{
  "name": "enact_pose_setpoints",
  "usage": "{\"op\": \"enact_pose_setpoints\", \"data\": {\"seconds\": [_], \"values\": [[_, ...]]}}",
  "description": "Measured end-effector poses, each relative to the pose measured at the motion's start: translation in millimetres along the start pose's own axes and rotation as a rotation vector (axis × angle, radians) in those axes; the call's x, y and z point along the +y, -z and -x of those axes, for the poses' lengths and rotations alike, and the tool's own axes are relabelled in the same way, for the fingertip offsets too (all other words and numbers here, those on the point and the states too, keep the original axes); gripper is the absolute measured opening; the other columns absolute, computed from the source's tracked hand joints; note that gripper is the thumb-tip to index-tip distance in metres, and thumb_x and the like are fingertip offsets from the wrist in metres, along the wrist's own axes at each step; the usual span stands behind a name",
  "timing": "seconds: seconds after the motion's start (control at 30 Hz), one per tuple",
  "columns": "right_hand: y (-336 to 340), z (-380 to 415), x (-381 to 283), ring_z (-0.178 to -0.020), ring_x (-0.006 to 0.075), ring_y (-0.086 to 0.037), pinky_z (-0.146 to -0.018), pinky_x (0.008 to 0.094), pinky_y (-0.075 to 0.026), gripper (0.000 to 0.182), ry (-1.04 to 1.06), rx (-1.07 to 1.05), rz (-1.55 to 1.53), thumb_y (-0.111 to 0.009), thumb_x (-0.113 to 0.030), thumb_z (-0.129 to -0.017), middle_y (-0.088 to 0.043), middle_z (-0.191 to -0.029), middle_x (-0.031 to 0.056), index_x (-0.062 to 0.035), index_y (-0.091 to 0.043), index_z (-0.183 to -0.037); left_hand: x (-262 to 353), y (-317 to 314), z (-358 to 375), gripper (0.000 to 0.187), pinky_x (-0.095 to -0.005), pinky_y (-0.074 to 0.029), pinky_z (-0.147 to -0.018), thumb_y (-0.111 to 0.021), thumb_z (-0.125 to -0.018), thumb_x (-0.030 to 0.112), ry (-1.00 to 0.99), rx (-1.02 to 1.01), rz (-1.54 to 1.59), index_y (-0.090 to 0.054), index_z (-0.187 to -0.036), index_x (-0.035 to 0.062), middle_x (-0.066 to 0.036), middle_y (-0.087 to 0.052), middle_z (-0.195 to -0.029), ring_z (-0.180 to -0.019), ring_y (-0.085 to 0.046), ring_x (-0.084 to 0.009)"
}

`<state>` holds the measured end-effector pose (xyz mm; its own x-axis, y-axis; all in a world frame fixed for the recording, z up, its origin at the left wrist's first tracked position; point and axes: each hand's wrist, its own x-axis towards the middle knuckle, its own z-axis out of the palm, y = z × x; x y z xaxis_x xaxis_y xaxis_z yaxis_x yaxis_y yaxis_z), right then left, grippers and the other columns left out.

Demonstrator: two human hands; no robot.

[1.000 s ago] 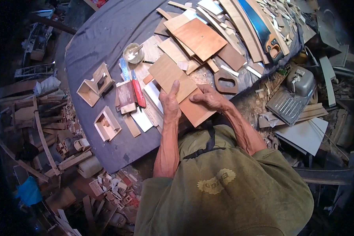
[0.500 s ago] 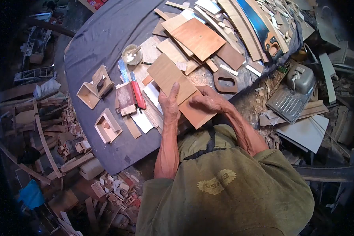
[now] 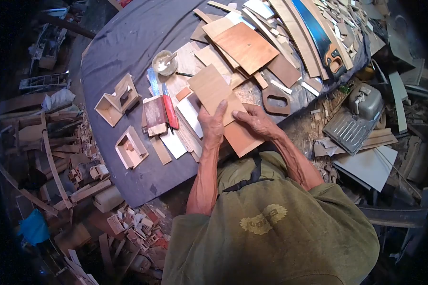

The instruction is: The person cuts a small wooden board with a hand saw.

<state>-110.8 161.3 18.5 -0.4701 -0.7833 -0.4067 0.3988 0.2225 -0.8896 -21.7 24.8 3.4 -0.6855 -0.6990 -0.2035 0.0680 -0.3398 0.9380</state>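
Note:
My left hand (image 3: 213,122) grips the left edge of a light plywood piece (image 3: 210,88), thumb lying on its face. Beneath that piece and jutting out toward my body is a reddish-brown wood board (image 3: 242,139). My right hand (image 3: 256,119) holds the right side of both pieces, its thumb on the light one; its other fingers are hidden behind. To the left lie a red utility knife (image 3: 169,108), a small wooden block (image 3: 155,116) and a tub of white paste (image 3: 165,63) with a stick in it.
Two small wooden box assemblies (image 3: 131,148) (image 3: 108,108) sit on the dark cloth (image 3: 150,183). A handsaw (image 3: 318,35) and stacked boards (image 3: 245,46) lie toward the back right. A metal sink (image 3: 364,107) and wood scraps (image 3: 133,223) surround the table on the floor.
My right hand has shifted its hold, and its thumb now presses on the light plywood piece. The view has moved slightly; both hands still hold the stacked pieces.

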Motion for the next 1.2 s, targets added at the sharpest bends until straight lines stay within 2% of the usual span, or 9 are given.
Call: {"op": "enact_pose_setpoints", "data": {"seconds": [0.13, 0.23, 0.33, 0.53, 0.67, 0.87, 0.97, 1.07, 1.2], "values": [[0.5, 1.6, 10.7, -0.073, 0.0109, -0.057, -0.064, 0.029, -0.049, 0.034, 0.048, 0.092, -0.017, -0.065, -0.03, -0.096, -0.064, -0.085, 0.0041, 0.0034, -0.066, -0.101, -3.4, -7.8, 1.4, 0.045, -0.0298, -0.051, -0.09, -0.073, -0.09, 0.01, 0.007, -0.026, -0.012, -0.054, -0.128, -0.0058, -0.012, -0.066, -0.119, -0.103, -0.064, -0.0176], [5.5, -6.0, 24.0, -0.073, 0.0115, -0.058, -0.065, 0.0291, -0.049, 0.035, 0.062, 0.087, -0.007, -0.065, -0.03, -0.096, -0.065, -0.086, 0.005, 0.0044, -0.065, -0.103, -9.3, -8.7, 0.3, 0.04, -0.0305, -0.051, -0.091, -0.071, -0.091, 0.01, -0.012, -0.006, 0.054, -0.056, -0.125, -0.0055, -0.012, -0.068, -0.116, -0.1, -0.065, -0.0181], [1.2, -1.2, 11.6, -0.075, 0.0125, -0.06, -0.066, 0.0299, -0.05, 0.036, 0.025, 0.088, -0.07, -0.065, -0.029, -0.096, -0.066, -0.089, 0.007, 0.0057, -0.065, -0.106, -8.1, -1.8, -1.1, 0.04, -0.0312, -0.051, -0.091, -0.07, -0.09, 0.008, 0.124, -0.029, 0.164, -0.056, -0.126, -0.0055, -0.013, -0.067, -0.117, -0.101, -0.066, -0.019], [2.7, -10.6, 14.4, -0.078, 0.0148, -0.063, -0.07, 0.0314, -0.053, 0.039, -0.003, 0.022, 0.039, -0.064, -0.028, -0.096, -0.068, -0.094, 0.0101, 0.0071, -0.064, -0.113, 4.7, 16.8, -1.3, 0.04, -0.0324, -0.052, -0.093, -0.069, -0.09, 0.005, 0.192, -0.088, 0.046, -0.057, -0.127, -0.0058, -0.013, -0.068, -0.118, -0.102, -0.066, -0.02], [-1.0, -16.6, 16.1, -0.082, 0.0122, -0.062, -0.072, 0.0281, -0.052, 0.035, 0.004, 0.026, -0.072, -0.063, -0.024, -0.098, -0.067, -0.097, 0.0058, 0.0051, -0.063, -0.116, 6.4, 14.8, 5.9, 0.038, -0.0325, -0.052, -0.094, -0.068, -0.09, 0.005, 0.206, -0.058, 0.127, -0.056, -0.125, -0.0052, -0.013, -0.067, -0.118, -0.103, -0.066, -0.0205], [-4.1, -21.1, 15.7, -0.09, 0.0131, -0.063, -0.08, 0.0289, -0.052, 0.035, 0.063, 0.037, -0.098, -0.063, -0.022, -0.098, -0.067, -0.105, 0.0062, 0.0029, -0.061, -0.122, 6.1, -1.4, 21.4, 0.038, -0.0331, -0.052, -0.094, -0.067, -0.091, 0.005, 0.236, 0.031, 0.321, -0.055, -0.126, -0.0039, -0.014, -0.066, -0.12, -0.105, -0.065, -0.0198], [-5.8, -23.1, 22.4, -0.097, 0.014, -0.064, -0.086, 0.0293, -0.052, 0.038, 0.152, -0.023, -0.418, -0.063, -0.022, -0.098, -0.067, -0.112, 0.0067, 0.0023, -0.058, -0.126, 10.3, -7.6, 25.7, 0.036, -0.0319, -0.052, -0.093, -0.068, -0.092, 0.006, 0.177, 0.014, 0.241, -0.056, -0.125, -0.0037, -0.013, -0.067, -0.118, -0.104, -0.065, -0.0172], [-2.8, -20.5, 17.7, -0.096, 0.0142, -0.064, -0.087, 0.0294, -0.052, 0.033, 0.075, -0.025, -0.528, -0.061, -0.018, -0.098, -0.067, -0.11, 0.008, 0.0028, -0.06, -0.123, 6.9, -13.0, 26.5, 0.037, -0.0309, -0.054, -0.087, -0.069, -0.092, 0.008, 0.039, 0.01, 0.055, -0.056, -0.124, -0.0042, -0.013, -0.067, -0.115, -0.101, -0.066, -0.0164], [-4.8, -19.5, 16.6, -0.112, 0.0175, -0.061, -0.096, 0.0315, -0.05, 0.049, 0.204, 0.034, -0.536, -0.063, -0.012, -0.096, -0.062, -0.127, 0.0107, 0.002, -0.048, -0.141, 20.8, -25.5, 31.9, 0.031, -0.0264, -0.054, -0.081, -0.069, -0.093, 0.007, 0.0, 0.027, -0.131, -0.06, -0.12, -0.0041, -0.01, -0.07, -0.107, -0.092, -0.067, -0.0123]]}}
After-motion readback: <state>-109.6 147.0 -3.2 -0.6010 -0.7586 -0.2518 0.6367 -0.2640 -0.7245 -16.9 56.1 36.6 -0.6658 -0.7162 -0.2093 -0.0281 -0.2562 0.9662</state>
